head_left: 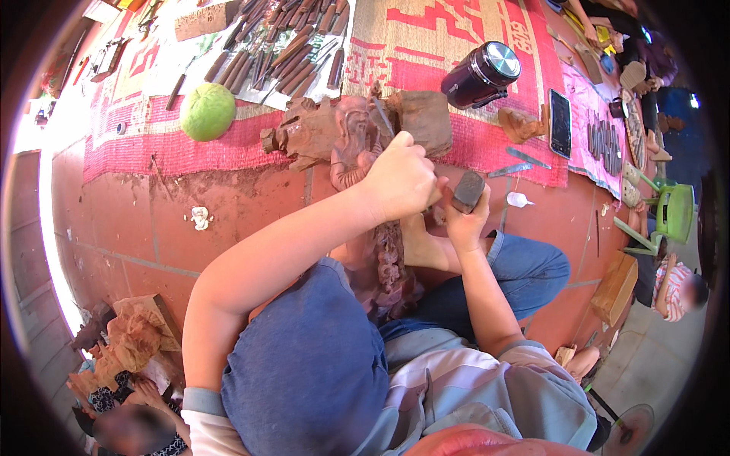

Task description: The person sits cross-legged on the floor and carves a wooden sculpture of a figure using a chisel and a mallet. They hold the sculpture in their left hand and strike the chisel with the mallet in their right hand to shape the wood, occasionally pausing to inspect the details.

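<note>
A reddish wooden carving of a bearded figure [354,135] lies in front of me, its head end against rough wooden blocks [426,121]. My left hand [403,178] is closed in a fist over the carving's side. From the top of that fist runs the thin grey blade of a carving chisel [382,115]; its handle is hidden in the fingers. Just to the right, my right hand [465,224] grips a dark, block-shaped mallet [468,191], seen nearly end-on. My bare foot [422,245] rests beside the carving's lower part.
Many wooden-handled chisels [293,57] lie on the patterned mat [395,30] beyond. Around them are a green round fruit [207,112], a dark thermos [484,74], a phone [560,123] and a small white bottle [520,200]. Other people sit at both sides; a green chair [674,214] stands right.
</note>
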Tool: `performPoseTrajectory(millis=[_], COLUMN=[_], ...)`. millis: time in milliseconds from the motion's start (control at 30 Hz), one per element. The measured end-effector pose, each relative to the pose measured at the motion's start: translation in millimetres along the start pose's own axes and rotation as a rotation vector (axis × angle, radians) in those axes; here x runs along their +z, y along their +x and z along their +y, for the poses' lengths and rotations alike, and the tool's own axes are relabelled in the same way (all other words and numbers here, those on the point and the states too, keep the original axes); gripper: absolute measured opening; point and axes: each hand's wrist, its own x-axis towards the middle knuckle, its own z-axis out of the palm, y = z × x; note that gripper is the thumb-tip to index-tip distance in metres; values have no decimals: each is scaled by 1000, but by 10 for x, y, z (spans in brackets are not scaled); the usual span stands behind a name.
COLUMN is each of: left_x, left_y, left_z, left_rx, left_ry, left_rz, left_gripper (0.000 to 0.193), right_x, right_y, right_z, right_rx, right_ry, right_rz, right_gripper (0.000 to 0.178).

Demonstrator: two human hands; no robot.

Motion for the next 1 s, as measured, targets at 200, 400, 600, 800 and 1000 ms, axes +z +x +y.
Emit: performPoseTrajectory(millis=[200,400,600,800,1000], left_x=[54,-48,-86,-138,-223], left_y=[-81,-67,-88,-75,-56], left_z=[-37,-128,-167,-171,103], left_rx=[-161,-198,-167,-17,39], left_ry=[-151,-307,-347,-30,-37], left_rz=[96,112,109,-165,-134], left_gripper=[33,31,32,39,41], right_x=[-31,-10,-19,-16,-83], right_y=[51,60,128,151,148], right_z=[3,-78,-333,-297,124], right_rx=[-30,-160,-315,-249,35], right_ry=[37,45,-119,-163,-201], right_rz=[42,36,31,-39,6], right_gripper=[44,44,41,46,52])
